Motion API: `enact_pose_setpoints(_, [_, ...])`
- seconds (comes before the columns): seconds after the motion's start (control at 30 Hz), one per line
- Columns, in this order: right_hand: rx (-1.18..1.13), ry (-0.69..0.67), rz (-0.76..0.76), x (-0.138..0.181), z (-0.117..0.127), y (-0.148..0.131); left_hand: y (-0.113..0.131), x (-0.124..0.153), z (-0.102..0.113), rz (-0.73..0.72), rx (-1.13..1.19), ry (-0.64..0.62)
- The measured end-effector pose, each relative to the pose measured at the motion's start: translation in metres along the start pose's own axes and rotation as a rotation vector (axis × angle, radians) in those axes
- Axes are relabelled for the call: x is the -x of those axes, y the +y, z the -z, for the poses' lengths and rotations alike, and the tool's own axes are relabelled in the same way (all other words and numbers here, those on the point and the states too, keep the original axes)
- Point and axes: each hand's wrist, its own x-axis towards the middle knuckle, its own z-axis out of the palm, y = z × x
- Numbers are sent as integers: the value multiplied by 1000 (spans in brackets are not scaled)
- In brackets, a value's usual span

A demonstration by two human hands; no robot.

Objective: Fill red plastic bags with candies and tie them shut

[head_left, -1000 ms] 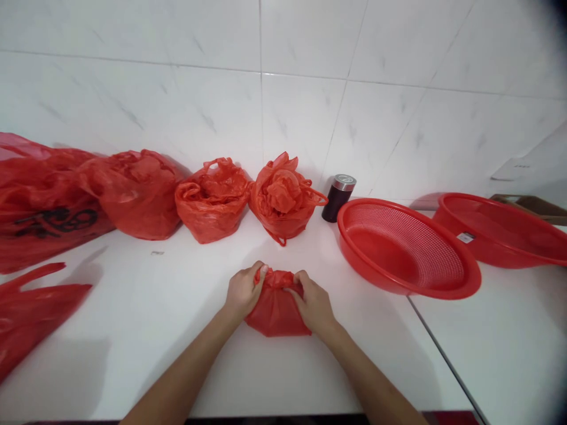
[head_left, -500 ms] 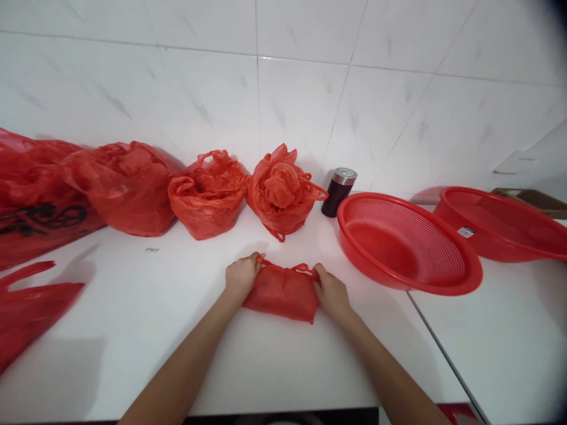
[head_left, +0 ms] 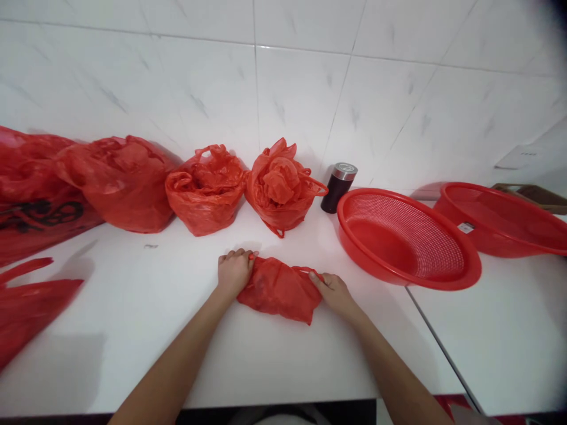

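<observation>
A small red plastic bag (head_left: 279, 289) lies on the white counter in front of me, bulging slightly, its contents hidden. My left hand (head_left: 234, 273) is closed on the bag's upper left corner, fingers curled around the plastic. On the other side, my right hand (head_left: 333, 290) pinches the upper right handle between thumb and fingers. The bag is stretched between both hands, its lower right corner hanging out in a point.
Along the tiled wall stand several filled red bags (head_left: 206, 198) and a dark cup with a silver lid (head_left: 339, 188). A red colander (head_left: 405, 236) and a red basin (head_left: 496, 230) are at right. Another red bag (head_left: 35, 313) lies at the left edge.
My hands have moved slightly apart, the left one shifting left. The bag's top is pulled wider and its front looks more wrinkled.
</observation>
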Motion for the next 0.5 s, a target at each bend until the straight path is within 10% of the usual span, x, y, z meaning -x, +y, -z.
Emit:
enact_pose_setpoints(0.3, [-247,119,-98,14,14,11,-51,23,23,161,161,13])
enact_pose_setpoints(0.5, [-306,281,-24,0,7,-13,-13,20,30,46,330,119])
